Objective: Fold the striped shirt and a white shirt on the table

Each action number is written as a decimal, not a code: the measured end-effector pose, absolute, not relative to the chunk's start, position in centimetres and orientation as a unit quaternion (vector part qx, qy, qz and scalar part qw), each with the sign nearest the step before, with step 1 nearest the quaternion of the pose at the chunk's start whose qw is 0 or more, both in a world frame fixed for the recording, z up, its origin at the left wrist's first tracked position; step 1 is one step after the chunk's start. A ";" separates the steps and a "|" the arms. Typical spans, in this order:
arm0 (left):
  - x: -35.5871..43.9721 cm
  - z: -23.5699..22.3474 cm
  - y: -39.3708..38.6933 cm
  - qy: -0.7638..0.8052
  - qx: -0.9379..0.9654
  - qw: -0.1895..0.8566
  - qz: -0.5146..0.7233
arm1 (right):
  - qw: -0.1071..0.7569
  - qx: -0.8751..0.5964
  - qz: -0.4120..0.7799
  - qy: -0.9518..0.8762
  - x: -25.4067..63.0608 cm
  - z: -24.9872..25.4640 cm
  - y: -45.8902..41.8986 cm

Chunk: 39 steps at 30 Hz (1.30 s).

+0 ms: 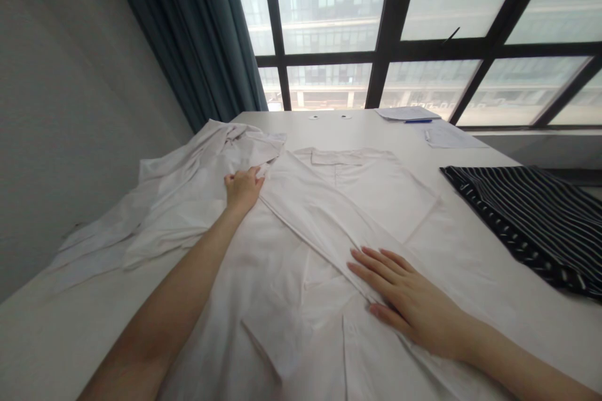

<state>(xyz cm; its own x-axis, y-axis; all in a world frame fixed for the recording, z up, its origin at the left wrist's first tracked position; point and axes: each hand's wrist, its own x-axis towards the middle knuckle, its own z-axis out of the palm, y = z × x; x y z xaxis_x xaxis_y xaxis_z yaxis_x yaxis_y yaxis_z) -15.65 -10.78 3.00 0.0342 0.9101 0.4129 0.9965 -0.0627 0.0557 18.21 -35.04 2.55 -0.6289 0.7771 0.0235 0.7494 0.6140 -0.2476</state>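
Note:
A white shirt lies spread on the white table, collar toward the window. My left hand reaches out to the shirt's left shoulder and pinches the folded edge of a sleeve there. My right hand rests flat on the shirt's front, fingers stretched out and pressing the diagonal fold down. A second crumpled white garment lies heaped to the left of my left hand.
A dark striped garment lies at the table's right edge. Papers and a blue pen sit at the far side near the window. A grey wall and teal curtain stand to the left.

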 end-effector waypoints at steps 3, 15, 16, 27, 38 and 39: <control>-16.1 2.8 -10.5 -0.689 -0.695 0.101 -0.177 | 0.067 -0.426 0.109 -0.896 18.2 2.5 -35.1; -10.8 3.0 -13.0 -0.516 -0.847 0.072 -0.106 | 0.075 -0.425 0.106 -0.896 18.2 2.4 -35.0; -10.2 2.5 -13.3 -0.513 -0.851 0.066 -0.090 | 0.075 -0.424 0.105 -0.896 18.2 2.3 -35.0; -10.6 2.2 -13.5 -0.559 -0.829 0.013 0.013 | 0.077 -0.423 0.106 -0.897 18.2 2.4 -35.0; -11.8 2.4 -12.7 -0.589 -0.808 0.011 0.001 | 0.078 -0.420 0.103 -0.898 18.3 2.3 -35.0; -11.8 2.3 -12.8 -0.588 -0.808 0.020 -0.002 | 0.079 -0.420 0.102 -0.898 18.3 2.3 -35.0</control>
